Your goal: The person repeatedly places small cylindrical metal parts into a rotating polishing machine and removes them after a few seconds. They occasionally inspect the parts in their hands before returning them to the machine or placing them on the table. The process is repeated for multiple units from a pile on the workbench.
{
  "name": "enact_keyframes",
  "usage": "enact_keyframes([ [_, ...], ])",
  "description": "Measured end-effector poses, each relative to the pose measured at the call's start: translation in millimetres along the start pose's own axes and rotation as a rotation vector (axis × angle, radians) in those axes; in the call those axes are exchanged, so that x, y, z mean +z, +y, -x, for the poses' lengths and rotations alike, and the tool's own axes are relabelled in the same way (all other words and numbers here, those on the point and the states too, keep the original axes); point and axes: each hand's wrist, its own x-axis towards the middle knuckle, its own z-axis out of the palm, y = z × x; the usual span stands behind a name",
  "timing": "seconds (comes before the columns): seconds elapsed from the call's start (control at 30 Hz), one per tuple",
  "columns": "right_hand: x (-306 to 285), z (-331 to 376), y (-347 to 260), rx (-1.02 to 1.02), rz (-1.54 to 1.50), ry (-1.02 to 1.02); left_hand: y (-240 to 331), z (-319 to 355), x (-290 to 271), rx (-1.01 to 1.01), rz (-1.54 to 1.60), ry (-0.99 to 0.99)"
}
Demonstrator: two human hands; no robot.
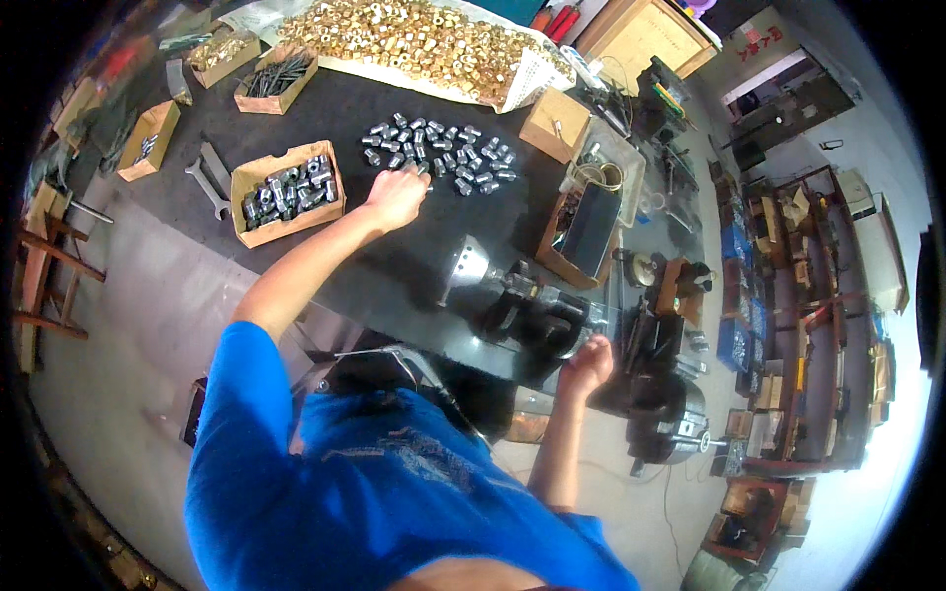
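— Vise (pixel 552 315): what is seen nearest it?
— Just right of it, the right hand (pixel 588 362) is clenched; what is gripped cannot be told.
— Beyond it?
— The left hand (pixel 396 196) is set on loose steel fittings (pixel 439 148), fingers curled on one. A box (pixel 287 191) lies left; brass nuts (pixel 414 39) are heaped farthest.

The left hand (pixel 396 197) covers its own fingertips where they meet the loose cluster of small grey metal cylinders (pixel 440 154), so any grip is unreadable. The right hand (pixel 588 362) is curled at the dark machine (pixel 537 310), contents unseen. The heap of brass-coloured nuts (pixel 419 39) runs off the top edge. Shelf items at right blur together.
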Motion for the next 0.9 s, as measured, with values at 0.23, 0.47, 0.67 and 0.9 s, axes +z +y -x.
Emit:
enact_keyframes([
  [0.23, -2, 1, 0, 0.056, 0.035, 0.085, 1, 50, -42, -0.247, 1.193, -0.201],
  [0.47, -10, -1, -1, 0.062, 0.037, 0.032, 44, 89, -91, -0.032, 1.682, -0.147],
  [0.67, -5, 3, -5, 0.081, 0.015, 0.062, 52, 82, -93, -0.047, 1.636, -0.238],
  [0.9, 6, 19, -26, 0.04, 0.084, 0.066, 51, 84, -89, 0.076, 1.657, -0.21],
])
